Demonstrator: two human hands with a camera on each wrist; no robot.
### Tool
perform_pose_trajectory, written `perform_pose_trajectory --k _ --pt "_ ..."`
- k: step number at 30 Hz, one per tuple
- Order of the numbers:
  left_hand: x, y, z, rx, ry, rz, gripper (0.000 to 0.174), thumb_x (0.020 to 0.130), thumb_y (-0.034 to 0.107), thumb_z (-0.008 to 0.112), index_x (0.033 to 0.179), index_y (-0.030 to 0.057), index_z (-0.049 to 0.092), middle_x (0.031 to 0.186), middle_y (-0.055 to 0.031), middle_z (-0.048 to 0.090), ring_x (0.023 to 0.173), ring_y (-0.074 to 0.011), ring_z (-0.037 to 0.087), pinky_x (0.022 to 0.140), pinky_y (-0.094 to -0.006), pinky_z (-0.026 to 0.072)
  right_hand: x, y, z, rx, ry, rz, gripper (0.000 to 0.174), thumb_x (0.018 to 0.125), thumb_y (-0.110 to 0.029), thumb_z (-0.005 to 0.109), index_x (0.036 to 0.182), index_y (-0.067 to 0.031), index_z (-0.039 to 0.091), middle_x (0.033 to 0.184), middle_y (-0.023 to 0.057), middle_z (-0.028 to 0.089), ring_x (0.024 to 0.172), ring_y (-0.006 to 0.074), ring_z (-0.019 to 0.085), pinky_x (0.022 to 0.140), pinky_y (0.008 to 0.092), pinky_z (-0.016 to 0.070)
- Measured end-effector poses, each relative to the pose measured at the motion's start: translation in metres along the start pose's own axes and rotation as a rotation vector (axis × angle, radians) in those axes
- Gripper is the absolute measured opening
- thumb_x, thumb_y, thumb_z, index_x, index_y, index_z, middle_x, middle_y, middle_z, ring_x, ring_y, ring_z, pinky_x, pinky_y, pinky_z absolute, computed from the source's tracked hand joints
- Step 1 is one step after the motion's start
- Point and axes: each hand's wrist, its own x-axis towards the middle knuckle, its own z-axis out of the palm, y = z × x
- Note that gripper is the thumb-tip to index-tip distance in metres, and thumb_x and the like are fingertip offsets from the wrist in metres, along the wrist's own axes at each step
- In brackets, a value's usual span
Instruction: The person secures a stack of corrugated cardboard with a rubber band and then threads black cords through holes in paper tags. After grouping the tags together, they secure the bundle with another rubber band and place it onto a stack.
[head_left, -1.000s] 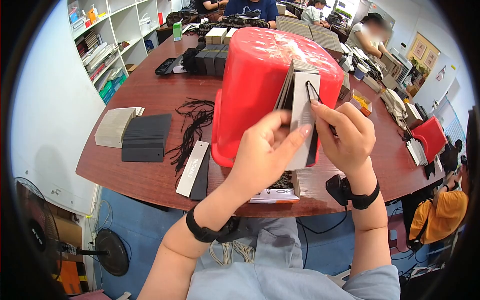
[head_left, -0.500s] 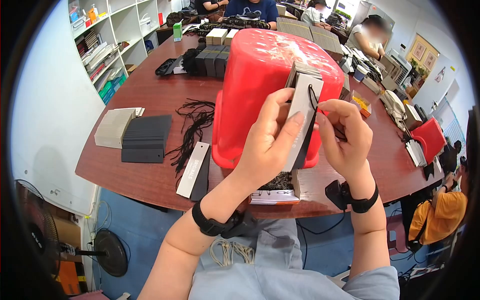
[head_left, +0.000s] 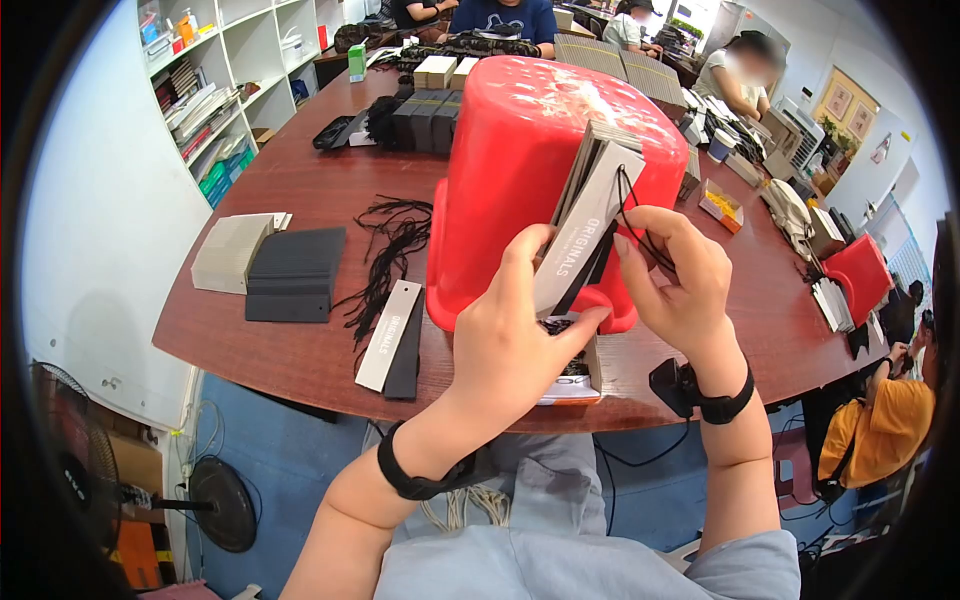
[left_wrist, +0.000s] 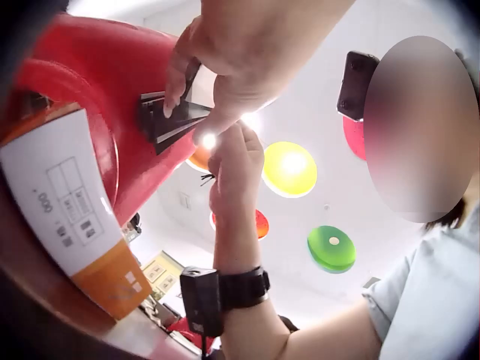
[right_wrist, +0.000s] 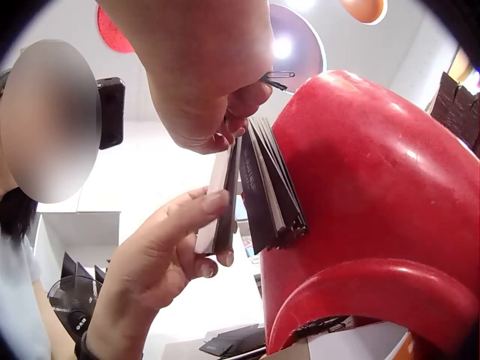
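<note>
Against the red plastic basket (head_left: 510, 180), a fanned stack of dark and grey hang tags (right_wrist: 274, 187) stands behind a light grey hang tag (head_left: 590, 225) printed ORIGINALS. My left hand (head_left: 510, 340) holds this front tag near its lower part, with a dark one behind it. In the right wrist view, fingers curl about its edge. A black cord (head_left: 622, 185) loops through the hole at the tag's top. My right hand (head_left: 685, 280) pinches that cord just right of the tag. A small safety pin (right_wrist: 281, 74) sticks out beyond the right hand's fingers.
Below the basket sits a small box (head_left: 572, 390) of dark pieces. To the left lie loose black cords (head_left: 385, 245), a grey and dark tag pair (head_left: 388, 340), a stack of grey tags (head_left: 232, 255) and dark tags (head_left: 295, 275). Several people sit further back.
My left hand has slid down the front tag and spread, uncovering its printing. The tag has tilted to the right at the top. My right hand has drawn the cord slightly lower.
</note>
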Motion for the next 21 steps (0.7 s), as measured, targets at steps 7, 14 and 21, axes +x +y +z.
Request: perform_pose_trajectory --k 7,14,21 --pt "0.001 -0.009 -0.002 0.528 0.081 0.307 0.056 0.068 0.013 0.068 0.115 0.0006 0.043 0.087 -0.0128 0.057 0.063 -0.0237 0.058 0.054 -0.0303 0.0473 0.002 0.000 0.002 -0.002 0.015 -0.042 0.017 0.069 0.000 0.063 0.085 -0.0017 0.055 0.069 0.0080 0.057 0.054 0.0182 0.056 0.048 0.0254 0.0446" --pt "0.006 -0.001 -0.017 0.562 -0.011 0.293 0.054 0.068 0.012 0.069 0.114 -0.0036 0.045 0.092 -0.0179 0.060 0.073 -0.0286 0.062 0.057 -0.0317 0.0488 0.002 0.002 0.006 -0.001 0.005 -0.053 0.016 0.069 0.000 0.062 0.082 -0.0027 0.054 0.064 0.0066 0.054 0.051 0.0182 0.055 0.045 0.0254 0.0425" --pt "0.005 0.010 -0.025 0.603 -0.071 0.227 0.052 0.069 0.015 0.069 0.113 -0.0033 0.047 0.088 -0.0161 0.061 0.069 -0.0285 0.061 0.059 -0.0327 0.0475 0.003 0.003 0.005 -0.052 0.001 -0.082 0.015 0.069 -0.002 0.062 0.082 -0.0030 0.054 0.064 0.0063 0.054 0.050 0.0182 0.053 0.044 0.0265 0.0414"
